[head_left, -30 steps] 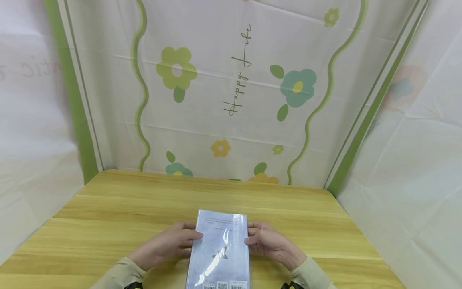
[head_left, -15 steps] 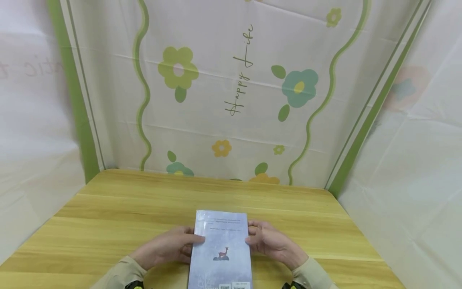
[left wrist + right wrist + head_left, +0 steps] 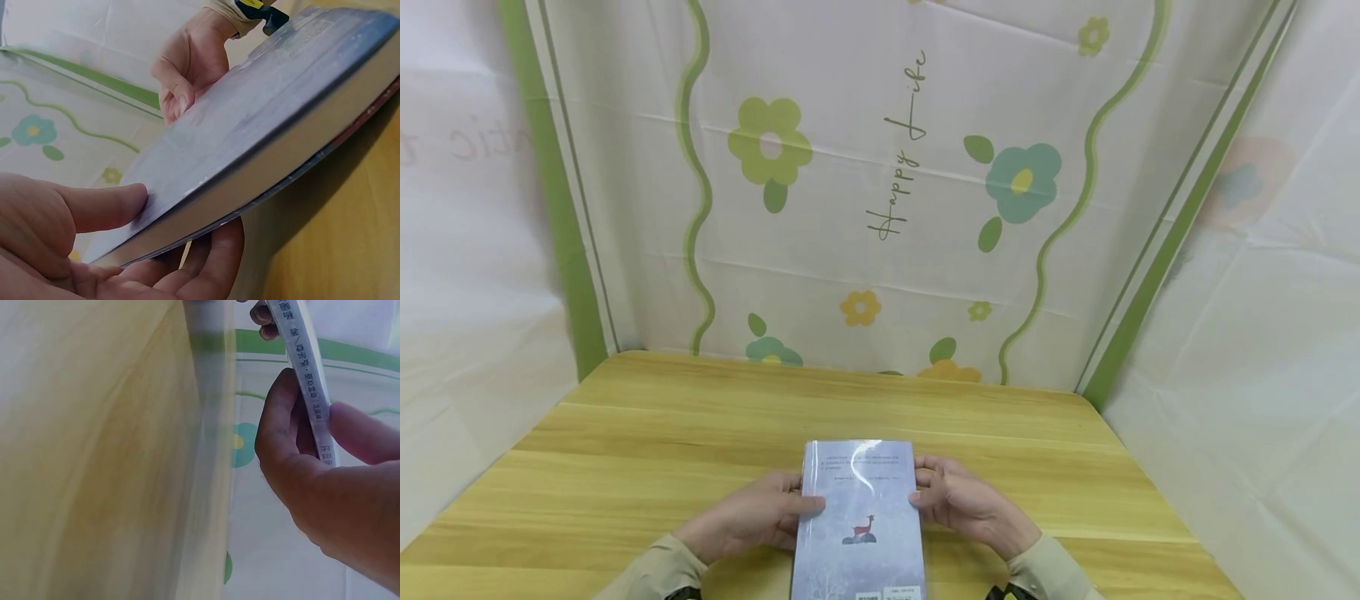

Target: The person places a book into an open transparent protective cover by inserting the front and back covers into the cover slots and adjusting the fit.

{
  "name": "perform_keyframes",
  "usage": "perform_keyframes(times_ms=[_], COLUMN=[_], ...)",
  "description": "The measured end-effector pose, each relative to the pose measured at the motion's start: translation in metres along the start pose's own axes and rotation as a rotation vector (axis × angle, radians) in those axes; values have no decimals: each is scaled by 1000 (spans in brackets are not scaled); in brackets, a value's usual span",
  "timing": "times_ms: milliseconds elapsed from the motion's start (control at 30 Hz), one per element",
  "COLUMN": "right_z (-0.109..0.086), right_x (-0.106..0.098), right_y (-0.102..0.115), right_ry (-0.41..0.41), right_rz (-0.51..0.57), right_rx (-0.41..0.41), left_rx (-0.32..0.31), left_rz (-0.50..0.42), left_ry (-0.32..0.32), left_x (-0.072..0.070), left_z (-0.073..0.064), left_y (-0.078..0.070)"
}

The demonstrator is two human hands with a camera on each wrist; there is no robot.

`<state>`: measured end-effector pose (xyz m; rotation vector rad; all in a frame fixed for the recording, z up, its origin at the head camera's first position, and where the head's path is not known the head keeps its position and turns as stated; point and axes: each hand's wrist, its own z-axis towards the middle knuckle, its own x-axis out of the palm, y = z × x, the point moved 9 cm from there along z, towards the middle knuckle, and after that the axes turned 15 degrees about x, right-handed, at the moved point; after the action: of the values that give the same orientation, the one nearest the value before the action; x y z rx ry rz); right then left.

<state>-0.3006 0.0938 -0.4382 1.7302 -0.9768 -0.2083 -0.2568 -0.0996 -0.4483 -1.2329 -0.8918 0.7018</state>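
Note:
A pale blue book (image 3: 857, 500) in a shiny clear cover is held between both hands above the table. Its face toward the head camera carries a small red deer-like animal on a rock, lines of print and a barcode label at the near end. My left hand (image 3: 752, 512) grips the left edge, thumb on top and fingers underneath; the left wrist view shows the page edges (image 3: 300, 144) there. On the opposite side my right hand (image 3: 966, 504) pinches the spine (image 3: 306, 375), which bears printed characters. The underside of the book is mostly hidden.
A wooden table (image 3: 700, 417) lies beneath, its far edge meeting a white curtain (image 3: 850, 208) printed with flowers and the words "Happy Life". White sheets (image 3: 1270, 350) hang along the left and right sides.
The book's tilt has shifted slightly, so glare has moved off the animal picture toward the far end. The left thumb sits a little nearer the body. The right hand stays nearly still.

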Motion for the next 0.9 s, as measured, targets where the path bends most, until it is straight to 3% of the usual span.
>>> perform_keyframes(times_ms=[433, 900], right_z=[-3, 1], right_x=[1, 4], right_y=[3, 3], right_ry=[-35, -22], right_rz=[-11, -37], right_rx=[-26, -36], left_rx=[27, 46], left_rz=[26, -14], left_ry=[-12, -51], left_x=[1, 1], left_z=[0, 1], left_y=[-3, -5])
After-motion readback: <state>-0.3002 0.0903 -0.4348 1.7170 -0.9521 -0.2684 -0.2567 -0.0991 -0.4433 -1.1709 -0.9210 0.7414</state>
